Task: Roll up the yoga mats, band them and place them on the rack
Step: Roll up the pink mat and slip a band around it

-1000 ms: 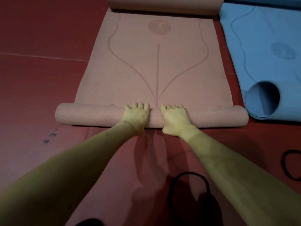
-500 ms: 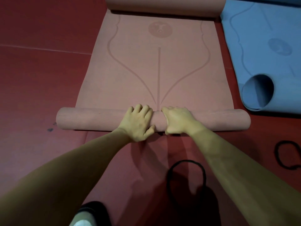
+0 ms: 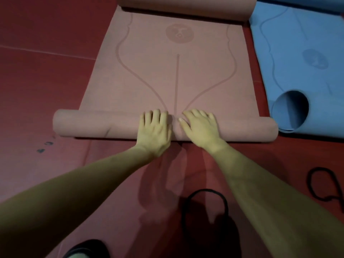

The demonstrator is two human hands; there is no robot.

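A pink yoga mat [image 3: 176, 75] lies on the red floor, its near end rolled into a tube [image 3: 104, 125] that runs left to right. My left hand [image 3: 155, 129] and my right hand [image 3: 201, 127] press flat on top of the tube's middle, fingers spread and pointing away from me. The mat's far end [image 3: 186, 4] curls up at the top of the view. A black elastic band [image 3: 206, 205] lies on the floor between my forearms. A second black band [image 3: 325, 183] lies at the right edge.
A blue yoga mat [image 3: 301, 53] lies to the right of the pink one, its near end curled into a loose open tube [image 3: 290, 110]. A dark shoe [image 3: 83, 249] shows at the bottom edge. Small dark marks [image 3: 44, 147] dot the floor at left.
My hands went from gripping the front of the roll with curled fingers to lying flat on top of it. The roll has advanced slightly away from me.
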